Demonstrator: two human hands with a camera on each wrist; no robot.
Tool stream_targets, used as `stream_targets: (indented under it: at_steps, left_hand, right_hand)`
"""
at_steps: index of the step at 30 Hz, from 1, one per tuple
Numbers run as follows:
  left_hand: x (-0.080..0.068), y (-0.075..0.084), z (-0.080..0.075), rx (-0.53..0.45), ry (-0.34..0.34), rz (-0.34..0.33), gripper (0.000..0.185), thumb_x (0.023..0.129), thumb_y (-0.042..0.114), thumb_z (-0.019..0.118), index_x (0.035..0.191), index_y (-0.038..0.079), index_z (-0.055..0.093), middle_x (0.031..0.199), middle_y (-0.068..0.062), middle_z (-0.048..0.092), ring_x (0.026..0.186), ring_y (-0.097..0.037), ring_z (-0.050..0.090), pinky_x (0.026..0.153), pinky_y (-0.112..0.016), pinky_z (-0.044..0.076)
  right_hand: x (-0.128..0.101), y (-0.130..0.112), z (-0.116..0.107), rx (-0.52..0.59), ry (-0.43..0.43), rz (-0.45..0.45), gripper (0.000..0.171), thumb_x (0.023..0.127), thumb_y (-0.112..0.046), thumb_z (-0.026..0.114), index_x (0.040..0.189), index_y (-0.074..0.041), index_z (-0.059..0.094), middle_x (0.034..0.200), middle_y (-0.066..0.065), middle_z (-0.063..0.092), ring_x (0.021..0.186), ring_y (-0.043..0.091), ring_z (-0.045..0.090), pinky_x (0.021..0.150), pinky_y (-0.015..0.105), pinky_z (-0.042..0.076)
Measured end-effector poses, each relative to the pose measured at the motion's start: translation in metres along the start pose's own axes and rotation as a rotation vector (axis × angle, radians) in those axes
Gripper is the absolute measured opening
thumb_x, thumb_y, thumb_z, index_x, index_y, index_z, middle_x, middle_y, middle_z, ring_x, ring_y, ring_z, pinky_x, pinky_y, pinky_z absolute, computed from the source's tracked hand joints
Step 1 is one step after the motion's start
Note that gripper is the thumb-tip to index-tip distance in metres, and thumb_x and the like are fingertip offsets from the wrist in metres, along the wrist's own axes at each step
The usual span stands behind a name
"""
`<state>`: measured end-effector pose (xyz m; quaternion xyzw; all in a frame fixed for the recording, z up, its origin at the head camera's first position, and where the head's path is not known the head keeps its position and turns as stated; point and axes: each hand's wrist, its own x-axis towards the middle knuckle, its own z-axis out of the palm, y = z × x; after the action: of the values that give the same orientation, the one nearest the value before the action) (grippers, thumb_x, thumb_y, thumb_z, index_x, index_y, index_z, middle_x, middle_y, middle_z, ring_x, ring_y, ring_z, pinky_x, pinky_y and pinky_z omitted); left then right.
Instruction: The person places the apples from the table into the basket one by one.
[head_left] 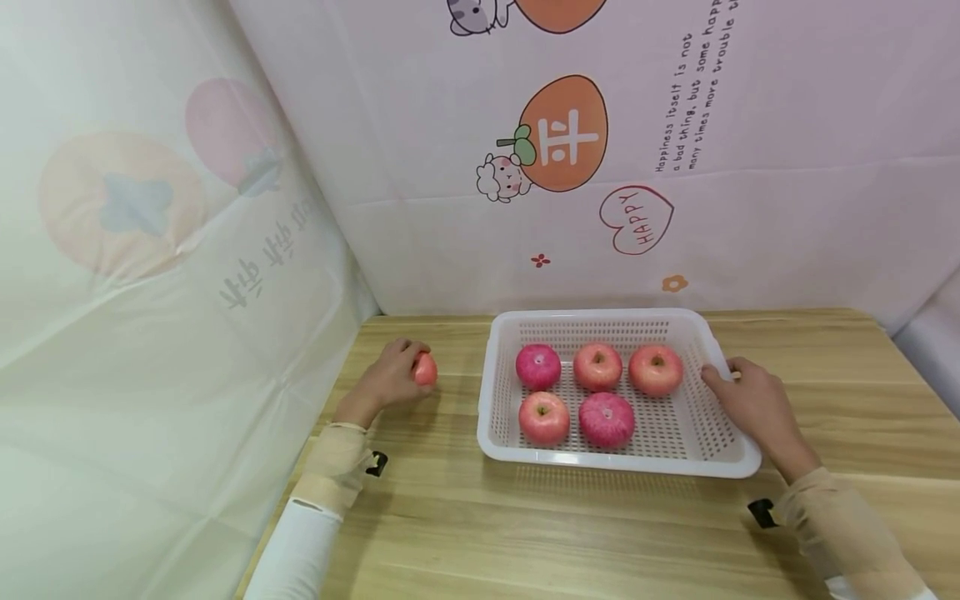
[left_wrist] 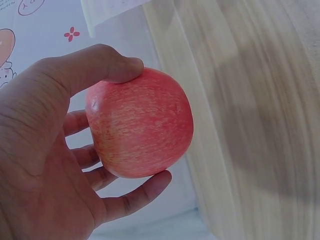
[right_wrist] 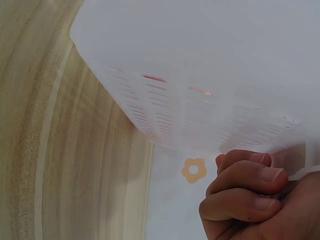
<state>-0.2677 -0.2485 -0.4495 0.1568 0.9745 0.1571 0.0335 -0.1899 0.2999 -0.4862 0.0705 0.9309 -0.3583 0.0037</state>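
Note:
My left hand (head_left: 390, 377) grips a red apple (head_left: 425, 369) on the wooden table, left of a white slotted basket (head_left: 720, 450). In the left wrist view the thumb and fingers curl round the apple (left_wrist: 140, 122), with the hand (left_wrist: 45, 165) behind it. The basket holds several pink-red apples (head_left: 597, 367) in two rows. My right hand (head_left: 753, 404) holds the basket's right rim. In the right wrist view curled fingers (right_wrist: 245, 192) grip the rim beneath the basket wall (right_wrist: 200, 90).
The wooden table (head_left: 562, 533) runs to a printed cloth backdrop (head_left: 570, 150) behind and a pale cloth wall (head_left: 150, 292) on the left. The basket's front right corner has no apple in it.

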Motion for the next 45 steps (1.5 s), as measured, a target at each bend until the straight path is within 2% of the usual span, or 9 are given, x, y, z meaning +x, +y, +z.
stream_targets:
  at_steps: [30, 45]
  left_hand:
    - [0.003, 0.033, -0.021, 0.061, 0.029, 0.089, 0.07, 0.083, 0.031, 0.085, 0.146, 0.01, 0.059, 0.144, -0.014, 0.057, 0.129, -0.033, 0.055, 0.098, -0.053, 0.057]
    - [0.003, 0.047, -0.03, 0.085, 0.019, 0.126, 0.073, 0.082, 0.032, 0.084, 0.146, 0.009, 0.059, 0.148, -0.015, 0.055, 0.132, -0.032, 0.054, 0.097, -0.052, 0.058]
  right_hand:
    - [0.0, 0.003, 0.0, 0.009, 0.005, -0.001, 0.073, 0.111, -0.047, 0.045, 0.139, 0.02, 0.048, 0.122, 0.043, 0.062, 0.081, 0.03, 0.07, 0.059, 0.033, 0.054]
    - [0.0, 0.0, 0.001, 0.016, 0.0, 0.007, 0.073, 0.111, -0.046, 0.045, 0.14, 0.02, 0.048, 0.122, 0.042, 0.062, 0.08, 0.028, 0.069, 0.059, 0.034, 0.055]
